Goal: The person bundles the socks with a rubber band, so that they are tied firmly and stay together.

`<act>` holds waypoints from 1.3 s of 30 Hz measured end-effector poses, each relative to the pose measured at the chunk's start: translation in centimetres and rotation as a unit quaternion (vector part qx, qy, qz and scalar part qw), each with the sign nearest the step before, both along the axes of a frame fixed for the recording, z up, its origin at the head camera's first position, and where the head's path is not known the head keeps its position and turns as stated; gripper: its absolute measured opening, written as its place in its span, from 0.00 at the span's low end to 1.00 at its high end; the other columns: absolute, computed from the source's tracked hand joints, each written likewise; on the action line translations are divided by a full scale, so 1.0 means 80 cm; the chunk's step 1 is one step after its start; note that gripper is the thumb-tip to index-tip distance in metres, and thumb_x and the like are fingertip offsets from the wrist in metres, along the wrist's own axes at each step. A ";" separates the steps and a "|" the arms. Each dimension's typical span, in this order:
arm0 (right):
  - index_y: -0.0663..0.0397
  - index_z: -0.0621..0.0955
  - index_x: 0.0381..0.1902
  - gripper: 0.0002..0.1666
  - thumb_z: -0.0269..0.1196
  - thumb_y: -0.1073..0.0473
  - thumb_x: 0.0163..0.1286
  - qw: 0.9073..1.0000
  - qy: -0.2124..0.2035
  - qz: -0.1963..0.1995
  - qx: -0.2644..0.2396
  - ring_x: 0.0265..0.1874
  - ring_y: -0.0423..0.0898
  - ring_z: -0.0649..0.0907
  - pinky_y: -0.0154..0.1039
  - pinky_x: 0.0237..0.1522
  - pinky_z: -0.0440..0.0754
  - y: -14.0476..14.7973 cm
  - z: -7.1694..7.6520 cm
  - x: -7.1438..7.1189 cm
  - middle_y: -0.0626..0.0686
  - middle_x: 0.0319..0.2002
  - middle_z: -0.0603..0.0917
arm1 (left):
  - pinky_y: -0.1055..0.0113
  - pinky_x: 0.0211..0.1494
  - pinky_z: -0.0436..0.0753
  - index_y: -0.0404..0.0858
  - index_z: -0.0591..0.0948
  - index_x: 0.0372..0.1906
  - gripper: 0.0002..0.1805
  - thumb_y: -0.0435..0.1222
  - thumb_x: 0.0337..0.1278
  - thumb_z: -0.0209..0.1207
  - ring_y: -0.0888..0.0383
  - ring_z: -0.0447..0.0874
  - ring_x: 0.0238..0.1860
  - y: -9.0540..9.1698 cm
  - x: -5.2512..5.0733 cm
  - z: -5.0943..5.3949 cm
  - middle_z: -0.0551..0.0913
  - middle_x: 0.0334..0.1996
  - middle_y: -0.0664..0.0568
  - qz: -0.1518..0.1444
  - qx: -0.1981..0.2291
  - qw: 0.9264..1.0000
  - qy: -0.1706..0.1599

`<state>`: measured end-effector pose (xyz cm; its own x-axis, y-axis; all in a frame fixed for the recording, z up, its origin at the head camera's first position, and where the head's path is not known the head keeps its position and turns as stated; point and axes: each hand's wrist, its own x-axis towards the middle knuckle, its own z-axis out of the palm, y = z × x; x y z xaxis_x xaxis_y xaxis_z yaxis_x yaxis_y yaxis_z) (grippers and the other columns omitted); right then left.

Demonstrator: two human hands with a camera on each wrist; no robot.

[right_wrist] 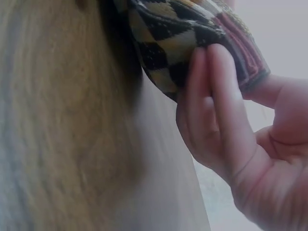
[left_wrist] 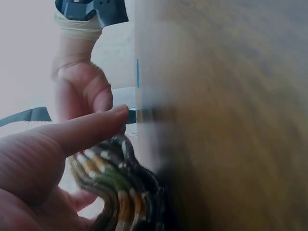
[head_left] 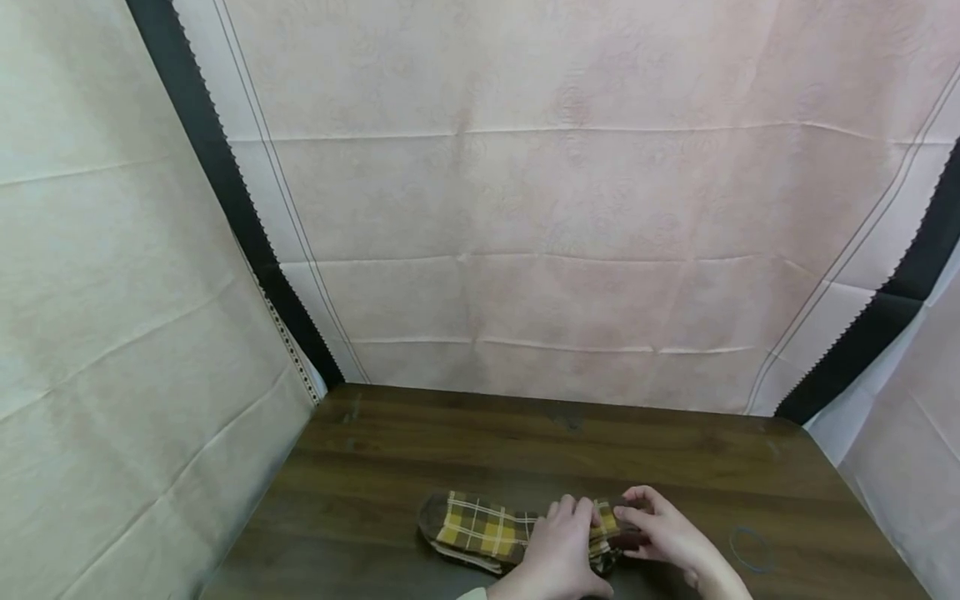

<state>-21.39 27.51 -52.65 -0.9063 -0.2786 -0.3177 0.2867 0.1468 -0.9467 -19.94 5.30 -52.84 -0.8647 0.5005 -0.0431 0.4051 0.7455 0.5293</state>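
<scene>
A flat stack of patterned socks (head_left: 480,527) lies on the table, with a yellow and brown plaid one on top. My left hand (head_left: 557,552) grips the stack near its right half, thumb on the near side and fingers over the far side. In the left wrist view the socks (left_wrist: 115,178) show as folded, many-coloured layers beside that thumb. At the right end, my right hand (head_left: 667,540) pinches the layered sock ends between thumb and fingers. Checkered fabric and a reddish edge of the socks (right_wrist: 166,48) show in the right wrist view.
A thin blue-green loop, like a rubber band (head_left: 752,550), lies on the brown wooden table (head_left: 450,433) to the right of my right hand. Pale creased fabric walls (head_left: 555,208) with black edge strips (head_left: 240,208) enclose the table at the back and sides.
</scene>
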 end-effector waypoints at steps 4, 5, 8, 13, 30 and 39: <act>0.67 0.62 0.65 0.28 0.59 0.54 0.84 1.000 -0.007 -0.013 -0.005 0.47 0.54 0.87 0.51 0.48 0.90 0.000 0.000 -0.001 0.69 0.61 0.74 | 0.63 0.36 0.69 0.55 0.69 0.49 0.38 0.56 0.41 0.85 0.63 0.65 0.36 0.013 0.000 -0.002 0.67 0.40 0.62 0.023 -0.028 0.999 0.021; 0.68 0.62 0.65 0.29 0.60 0.53 0.84 1.000 -0.007 -0.017 -0.004 0.47 0.53 0.86 0.51 0.49 0.90 0.000 0.001 -0.001 0.71 0.63 0.72 | 0.62 0.37 0.69 0.55 0.69 0.49 0.38 0.53 0.42 0.86 0.62 0.64 0.36 0.015 0.001 -0.002 0.67 0.40 0.62 0.029 -0.034 0.999 0.023; 0.68 0.61 0.66 0.30 0.60 0.53 0.84 1.000 -0.006 -0.020 0.000 0.48 0.53 0.86 0.51 0.50 0.90 -0.001 0.002 0.001 0.72 0.65 0.71 | 0.61 0.37 0.69 0.55 0.69 0.49 0.34 0.44 0.47 0.84 0.61 0.64 0.37 0.019 0.001 -0.001 0.66 0.41 0.60 0.039 -0.042 0.998 0.024; 0.68 0.63 0.64 0.27 0.60 0.54 0.84 1.000 -0.012 -0.021 -0.004 0.44 0.53 0.88 0.50 0.46 0.91 0.000 0.000 0.000 0.68 0.58 0.77 | 0.61 0.35 0.69 0.55 0.73 0.48 0.25 0.36 0.54 0.76 0.63 0.65 0.37 0.008 -0.002 0.003 0.70 0.39 0.63 0.020 -0.013 1.000 0.014; 0.71 0.80 0.59 0.26 0.67 0.52 0.79 0.966 0.085 -0.092 0.226 0.40 0.51 0.88 0.47 0.39 0.90 0.066 0.016 0.007 0.58 0.47 0.88 | 0.68 0.34 0.73 0.51 0.85 0.47 0.15 0.33 0.58 0.73 0.67 0.71 0.32 -0.021 -0.020 0.007 0.77 0.36 0.67 -0.005 0.136 0.989 -0.063; 0.61 0.86 0.49 0.20 0.78 0.56 0.64 0.900 0.154 -0.014 0.407 0.43 0.49 0.86 0.41 0.41 0.84 0.160 0.004 0.032 0.51 0.44 0.88 | 0.66 0.34 0.73 0.51 0.85 0.47 0.12 0.36 0.61 0.72 0.65 0.71 0.31 -0.018 -0.019 0.012 0.78 0.35 0.65 -0.004 0.119 0.990 -0.080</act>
